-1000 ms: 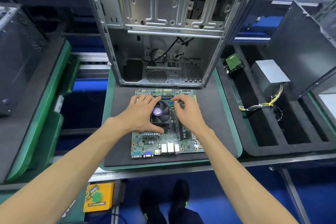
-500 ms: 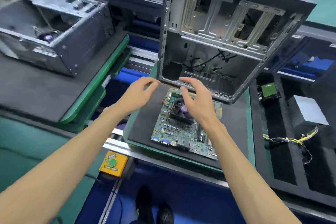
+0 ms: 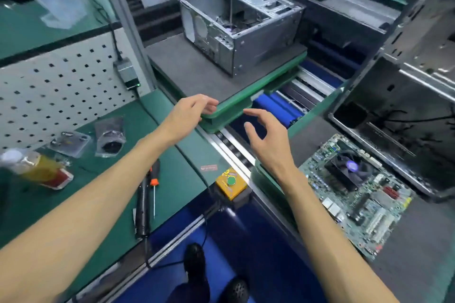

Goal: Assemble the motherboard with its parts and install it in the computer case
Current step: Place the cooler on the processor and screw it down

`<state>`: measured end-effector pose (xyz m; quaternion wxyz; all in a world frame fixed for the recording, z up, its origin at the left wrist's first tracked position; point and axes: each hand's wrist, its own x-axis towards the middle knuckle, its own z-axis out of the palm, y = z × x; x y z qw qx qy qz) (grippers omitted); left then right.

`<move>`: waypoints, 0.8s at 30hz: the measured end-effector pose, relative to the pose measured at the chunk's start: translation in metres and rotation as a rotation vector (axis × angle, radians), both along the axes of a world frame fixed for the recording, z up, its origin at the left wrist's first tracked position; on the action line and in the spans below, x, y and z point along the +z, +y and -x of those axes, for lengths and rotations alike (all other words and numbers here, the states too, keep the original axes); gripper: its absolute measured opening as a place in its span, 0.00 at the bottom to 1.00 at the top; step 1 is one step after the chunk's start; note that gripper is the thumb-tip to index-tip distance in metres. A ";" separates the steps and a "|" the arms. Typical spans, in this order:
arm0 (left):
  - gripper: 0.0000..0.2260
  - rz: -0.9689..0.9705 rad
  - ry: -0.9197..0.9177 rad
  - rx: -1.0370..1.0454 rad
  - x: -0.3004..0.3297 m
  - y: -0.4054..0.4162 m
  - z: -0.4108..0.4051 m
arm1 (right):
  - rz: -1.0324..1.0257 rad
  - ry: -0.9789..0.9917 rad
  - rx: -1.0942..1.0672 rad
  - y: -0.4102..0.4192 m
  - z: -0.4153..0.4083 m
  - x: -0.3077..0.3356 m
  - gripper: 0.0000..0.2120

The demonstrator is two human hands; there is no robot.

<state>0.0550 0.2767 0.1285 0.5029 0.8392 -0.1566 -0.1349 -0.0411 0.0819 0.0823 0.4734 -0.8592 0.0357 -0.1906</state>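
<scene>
Hands free, off the board
Left hand (image 3: 190,112) and right hand (image 3: 267,141) hang released, grasping nothing; motherboard (image 3: 357,192) lies unheld near its mat's edge; a careless reach could knock it.

This is a computer assembly line in a factory: green pallets (image 3: 231,108) carry open cases (image 3: 242,23) along a roller conveyor (image 3: 307,88), beside a pegboard (image 3: 59,86) and an electric screwdriver (image 3: 142,206).
</scene>
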 end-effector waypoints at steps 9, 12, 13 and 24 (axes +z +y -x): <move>0.16 -0.051 0.125 0.300 -0.022 0.138 0.007 | -0.015 0.158 0.235 0.132 -0.042 -0.028 0.09; 0.16 -0.064 0.181 0.340 -0.035 0.179 0.007 | 0.024 0.260 0.236 0.172 -0.051 -0.047 0.09; 0.16 -0.069 0.201 0.345 -0.039 0.190 0.006 | 0.025 0.308 0.222 0.184 -0.054 -0.056 0.09; 0.13 -0.122 0.384 0.255 -0.099 0.246 0.006 | 0.058 0.702 0.033 0.260 -0.063 -0.145 0.17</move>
